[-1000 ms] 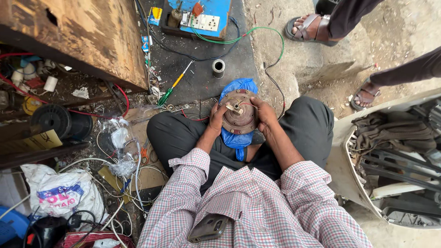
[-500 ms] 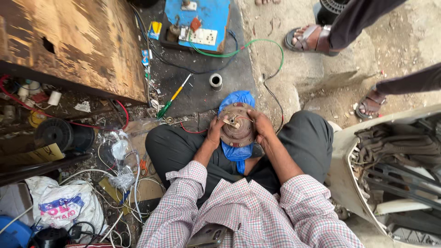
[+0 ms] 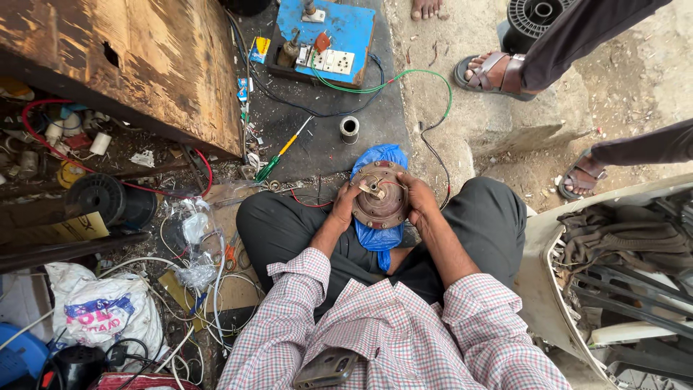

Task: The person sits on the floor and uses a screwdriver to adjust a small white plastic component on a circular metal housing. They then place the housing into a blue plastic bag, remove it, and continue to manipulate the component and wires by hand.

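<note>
One rusted brown sheet-metal cabinet (image 3: 137, 68), upper left, standing on the ground; the largest item in view.

One white moulded plastic casing (image 3: 548, 289), right edge, with dark slatted parts inside it.

One blue wooden switchboard (image 3: 343, 29) carrying white sockets, top centre, on a dark mat; one green wire (image 3: 411, 72) and several black wires run from it toward the lap.

One white printed plastic sack (image 3: 101, 314), lower left, among loose white cables.

Two black wire spools: one (image 3: 101, 198) below the cabinet at left, one (image 3: 538, 14) at the top right.

Two sandalled feet of other people: one (image 3: 494, 72) at upper right, one (image 3: 581, 177) at mid right.

One blue plastic bag (image 3: 379, 235), draped across the seated person's lap between the knees.

One round rust-brown metal motor cover (image 3: 379, 195), lying on the blue bag. Its flat face points up at the camera; its axis runs roughly vertical, with a small hub fitting near the middle. A thin red wire leads off it to the left.

Two hands: left hand (image 3: 345, 204) and right hand (image 3: 419, 198), set apart, each pressed to an opposite rim of the disc, clamping it between them.

One dark phone (image 3: 325, 368) in the checked shirt pocket.

One green-and-yellow screwdriver (image 3: 281, 152), lying diagonally on the mat.

One short grey metal sleeve (image 3: 349, 128), upright, beside it.
</note>
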Tool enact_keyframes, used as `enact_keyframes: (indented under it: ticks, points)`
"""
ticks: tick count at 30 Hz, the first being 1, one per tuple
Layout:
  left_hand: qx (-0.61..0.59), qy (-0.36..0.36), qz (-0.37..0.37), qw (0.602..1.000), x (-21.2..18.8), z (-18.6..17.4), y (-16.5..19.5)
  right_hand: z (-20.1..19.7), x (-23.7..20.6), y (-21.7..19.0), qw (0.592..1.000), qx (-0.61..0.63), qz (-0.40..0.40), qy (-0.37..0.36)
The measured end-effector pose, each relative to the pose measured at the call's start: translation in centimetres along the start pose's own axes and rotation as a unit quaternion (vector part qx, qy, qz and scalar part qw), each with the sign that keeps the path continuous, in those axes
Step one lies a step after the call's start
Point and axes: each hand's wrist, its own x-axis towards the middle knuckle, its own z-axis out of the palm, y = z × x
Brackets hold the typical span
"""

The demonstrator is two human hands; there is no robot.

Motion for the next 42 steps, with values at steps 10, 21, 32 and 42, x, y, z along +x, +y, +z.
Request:
enact_keyframes:
  ticks: [10, 21, 32, 42]
  points:
    - [0.037, 0.034, -0.034, 0.998, -0.32, -0.1, 0.15, 0.5, -0.79, -0.02, 1.0, 0.012, 0.002, 0.014]
    - [0.024, 0.01, -0.013, 1.0, -0.49, 0.11, 0.28, 0.38, -0.65, -0.1, 1.0, 0.011, 0.002, 0.023]
    - [0.011, 0.0, -0.004, 1.0, -0.15, -0.09, -0.08, 0.38, -0.63, -0.11, 1.0, 0.004, -0.003, 0.024]
    - [0.013, -0.007, -0.013, 1.0, -0.4, 0.03, 0.15, 0.3, -0.67, -0.07, 1.0, 0.006, -0.002, 0.027]
